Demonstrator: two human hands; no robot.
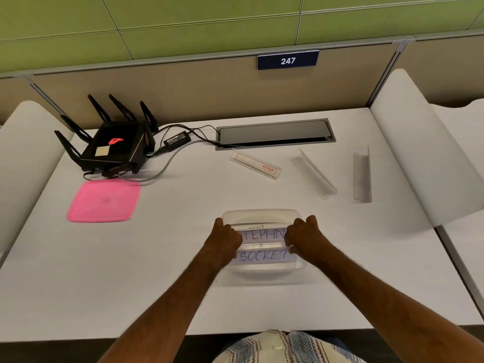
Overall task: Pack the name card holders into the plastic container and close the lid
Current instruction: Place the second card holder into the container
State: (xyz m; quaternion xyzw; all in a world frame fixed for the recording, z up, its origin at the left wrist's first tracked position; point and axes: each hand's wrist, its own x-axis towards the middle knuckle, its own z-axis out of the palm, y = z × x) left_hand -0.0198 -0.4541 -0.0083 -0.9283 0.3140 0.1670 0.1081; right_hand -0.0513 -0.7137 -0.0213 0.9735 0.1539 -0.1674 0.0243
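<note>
Your desk [262, 310] spreads out white beneath both forearms, with a tan partition [209, 82] rising well beyond your hands and a blue sign [288, 60] reading 247 fixed to it. Far off past your left hand sits a black router [115, 145] with its antennas raised, cables trailing from it toward a grey cable hatch [275, 133] set in the desk, straight ahead of your hands. The pink lid [103, 200] lies flat on the desk, out to the left of your left hand and well apart from it. The clear plastic container [262, 214] sits between and under your hands, open on top. Inside it are card holders with handwritten names; the nearest one [262, 255] reads SOCKET. Your left hand [225, 242] curls its fingers around that card holder's left end, and your right hand [305, 239] pinches its right end, both held over the container. Beyond your right hand, three more clear holders lie loose on the desk: one with a red label [256, 166], one angled [314, 174], and one farthest right [362, 176].
</note>
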